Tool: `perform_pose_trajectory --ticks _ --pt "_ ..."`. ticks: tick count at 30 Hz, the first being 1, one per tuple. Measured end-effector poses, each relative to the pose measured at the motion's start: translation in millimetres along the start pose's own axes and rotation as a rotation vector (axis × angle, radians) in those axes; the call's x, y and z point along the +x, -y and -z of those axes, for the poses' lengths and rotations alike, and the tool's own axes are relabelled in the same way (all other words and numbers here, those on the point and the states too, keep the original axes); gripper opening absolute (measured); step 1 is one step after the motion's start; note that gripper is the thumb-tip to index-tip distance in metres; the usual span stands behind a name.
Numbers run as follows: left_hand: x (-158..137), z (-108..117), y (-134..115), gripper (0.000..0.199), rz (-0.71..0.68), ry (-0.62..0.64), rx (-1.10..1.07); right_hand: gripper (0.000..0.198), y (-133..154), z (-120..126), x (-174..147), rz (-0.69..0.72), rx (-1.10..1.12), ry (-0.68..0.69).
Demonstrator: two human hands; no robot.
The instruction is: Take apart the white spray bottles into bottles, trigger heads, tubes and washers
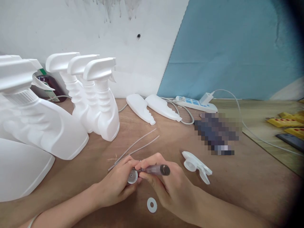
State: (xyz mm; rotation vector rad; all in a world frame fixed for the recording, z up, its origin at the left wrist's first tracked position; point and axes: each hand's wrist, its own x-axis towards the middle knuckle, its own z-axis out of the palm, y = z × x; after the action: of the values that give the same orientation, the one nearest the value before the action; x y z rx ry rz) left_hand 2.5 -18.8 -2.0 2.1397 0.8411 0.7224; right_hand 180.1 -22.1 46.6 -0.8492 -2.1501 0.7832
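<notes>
My left hand (118,182) is closed around a small white plastic sprayer part (132,176), whose round open end faces up. My right hand (163,180) grips a screwdriver-like tool (154,170) by its translucent handle with a dark end cap. The tool's tip meets the white part between my fingers, where the contact is hidden. Just below my hands lies a flat white washer (152,205). To the right rests a loose white trigger sprayer head (196,166). Two thin dip tubes (140,145) lie behind my left hand.
Several assembled white spray bottles (102,107) stand at the left. Two white bottles without heads (162,107) lie near the wall. A power strip (197,104) with a plugged-in charger and cable sits behind a pixelated patch. A brown bottle (53,84) stands back left; yellow objects (285,122) lie far right.
</notes>
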Motion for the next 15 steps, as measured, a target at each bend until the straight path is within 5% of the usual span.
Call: perform_pose_trajectory --ticks 7,12,15 --pt "0 -1 1 0.031 -0.008 0.026 -0.002 0.004 -1 13 10 -0.3 0.18 0.002" --pt "-1 -1 0 0.024 0.013 0.041 0.001 0.006 0 18 12 -0.277 0.137 0.059" --pt "-1 -2 2 0.018 0.001 0.022 -0.003 0.01 -3 11 4 -0.11 0.084 0.098"
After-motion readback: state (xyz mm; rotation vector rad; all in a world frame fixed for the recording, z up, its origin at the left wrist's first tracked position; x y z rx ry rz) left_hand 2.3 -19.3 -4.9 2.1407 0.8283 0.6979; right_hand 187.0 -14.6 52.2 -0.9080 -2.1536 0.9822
